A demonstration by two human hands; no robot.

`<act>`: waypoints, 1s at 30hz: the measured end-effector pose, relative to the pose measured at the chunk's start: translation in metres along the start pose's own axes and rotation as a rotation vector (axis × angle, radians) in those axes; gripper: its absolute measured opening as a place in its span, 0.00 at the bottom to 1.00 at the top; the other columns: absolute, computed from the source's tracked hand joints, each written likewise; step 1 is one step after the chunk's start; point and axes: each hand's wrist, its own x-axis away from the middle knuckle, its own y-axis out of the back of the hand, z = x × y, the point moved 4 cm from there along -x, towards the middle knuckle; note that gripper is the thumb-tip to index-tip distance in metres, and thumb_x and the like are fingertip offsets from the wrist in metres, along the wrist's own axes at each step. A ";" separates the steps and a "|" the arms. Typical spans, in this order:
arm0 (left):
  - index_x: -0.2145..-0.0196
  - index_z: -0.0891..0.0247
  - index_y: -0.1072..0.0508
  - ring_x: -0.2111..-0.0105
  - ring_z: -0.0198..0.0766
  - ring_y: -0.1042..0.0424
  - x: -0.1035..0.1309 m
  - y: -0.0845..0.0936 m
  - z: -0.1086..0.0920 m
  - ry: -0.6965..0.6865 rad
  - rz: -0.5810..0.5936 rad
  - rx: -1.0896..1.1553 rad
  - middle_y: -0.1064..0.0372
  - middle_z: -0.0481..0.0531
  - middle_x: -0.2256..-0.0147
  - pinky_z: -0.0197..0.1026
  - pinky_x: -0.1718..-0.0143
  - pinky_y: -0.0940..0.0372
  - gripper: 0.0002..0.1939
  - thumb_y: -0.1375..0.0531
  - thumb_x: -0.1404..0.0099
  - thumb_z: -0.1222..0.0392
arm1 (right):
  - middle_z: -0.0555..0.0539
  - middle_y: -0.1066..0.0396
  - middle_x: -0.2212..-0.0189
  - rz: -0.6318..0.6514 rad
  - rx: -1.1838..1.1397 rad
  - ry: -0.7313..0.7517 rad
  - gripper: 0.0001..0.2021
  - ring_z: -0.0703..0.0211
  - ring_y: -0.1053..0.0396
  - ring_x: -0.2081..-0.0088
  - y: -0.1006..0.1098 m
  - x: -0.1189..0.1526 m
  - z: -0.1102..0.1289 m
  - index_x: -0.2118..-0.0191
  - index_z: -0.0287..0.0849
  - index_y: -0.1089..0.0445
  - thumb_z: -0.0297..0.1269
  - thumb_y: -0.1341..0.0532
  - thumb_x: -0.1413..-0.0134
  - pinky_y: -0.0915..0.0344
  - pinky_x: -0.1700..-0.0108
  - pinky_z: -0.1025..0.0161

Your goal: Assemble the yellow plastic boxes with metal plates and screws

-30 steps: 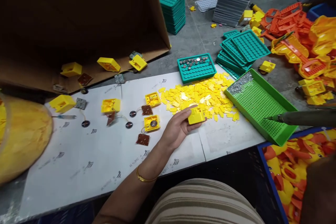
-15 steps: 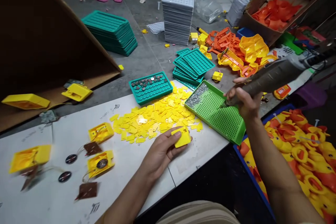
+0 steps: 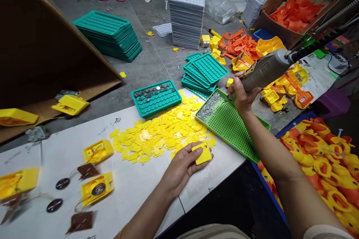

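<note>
While the left hand [image 3: 181, 166] holds a yellow box [image 3: 204, 156] above the white sheet [image 3: 120, 179], the right hand [image 3: 243, 96] grips a grey driver [image 3: 265, 70]. From here I can see the left thumb pressed on the box's face and the other fingers behind and under it, pinching it between them. The right fingers wrap the driver near its lower end; how tightly they press together, I can't tell. Its tip points down at the screws [image 3: 210, 104] heaped in one end of the green tray [image 3: 238, 134], though I can't tell whether it touches them. Just beyond the box lie loose yellow chips [image 3: 157, 134], with a teal tray [image 3: 157, 101] of small metal parts behind them. Over to the left sit open yellow cases [image 3: 98, 151], wired to brown boards [image 3: 81, 221]. Duck toys [image 3: 322, 157] fill the blue crate [image 3: 276, 201] on the right.
</note>
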 end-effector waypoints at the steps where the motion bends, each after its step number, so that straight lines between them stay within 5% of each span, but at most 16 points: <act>1: 0.52 0.69 0.33 0.60 0.43 0.23 0.000 0.000 -0.001 -0.001 0.003 0.003 0.27 0.62 0.56 0.37 0.62 0.26 0.17 0.39 0.39 0.66 | 0.57 0.44 0.84 -0.004 0.006 -0.009 0.17 0.67 0.44 0.86 0.000 0.000 0.000 0.67 0.47 0.39 0.56 0.41 0.53 0.38 0.80 0.62; 30: 0.50 0.72 0.33 0.59 0.44 0.23 -0.002 0.004 -0.007 -0.045 -0.046 -0.006 0.28 0.64 0.55 0.35 0.64 0.26 0.17 0.41 0.37 0.67 | 0.58 0.44 0.84 0.069 -0.115 0.015 0.17 0.67 0.45 0.86 -0.001 0.002 -0.002 0.68 0.48 0.39 0.55 0.39 0.55 0.41 0.81 0.62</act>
